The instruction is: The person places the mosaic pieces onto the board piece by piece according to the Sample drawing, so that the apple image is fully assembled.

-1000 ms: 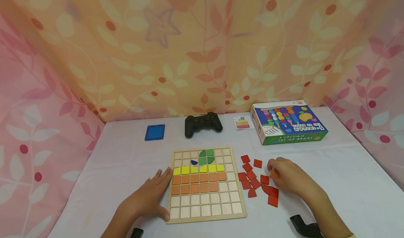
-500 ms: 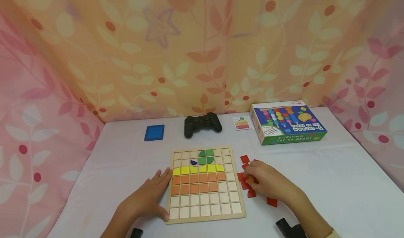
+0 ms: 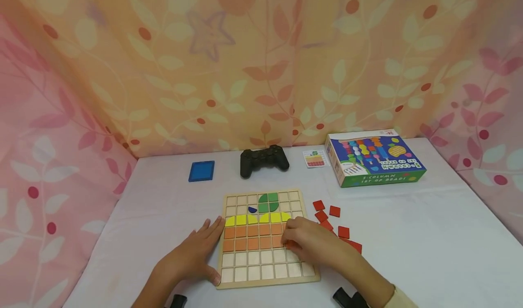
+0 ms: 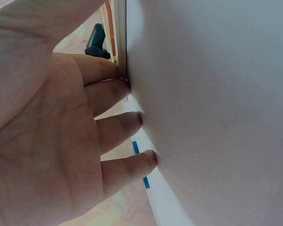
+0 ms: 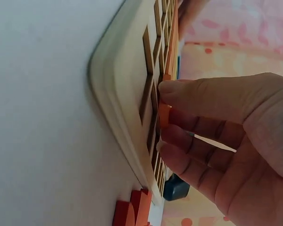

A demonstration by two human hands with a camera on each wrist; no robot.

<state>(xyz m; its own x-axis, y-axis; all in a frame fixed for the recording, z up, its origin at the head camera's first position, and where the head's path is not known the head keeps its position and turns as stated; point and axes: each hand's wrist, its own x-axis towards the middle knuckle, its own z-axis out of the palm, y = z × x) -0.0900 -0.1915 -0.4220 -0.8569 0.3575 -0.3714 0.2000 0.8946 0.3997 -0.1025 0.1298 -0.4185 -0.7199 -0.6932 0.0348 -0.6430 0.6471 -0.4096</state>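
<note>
A wooden grid board [image 3: 267,284] lies flat on the table, holding green, yellow and orange tiles and one dark blue piece [image 3: 252,209]. At the board's left edge rests my left hand [image 3: 189,253], fingers stretched out and thumb at the near corner. My right hand [image 3: 316,242] is over the board's right part, beside the end of the lower orange row [image 3: 253,243]. In the right wrist view its thumb and fingers pinch an orange tile [image 5: 164,116] at the grid's surface. The right hand hides several squares on that side.
Red tiles [image 3: 334,211] lie loose to the right of the board, some behind my right forearm. Farther back are a blue tray [image 3: 201,171], a black game controller [image 3: 264,160], a small pattern card [image 3: 315,158] and a colourful box [image 3: 376,158].
My right hand has moved left from beyond the red tiles onto the board, carrying the orange tile. The left hand has stayed at the board's edge.
</note>
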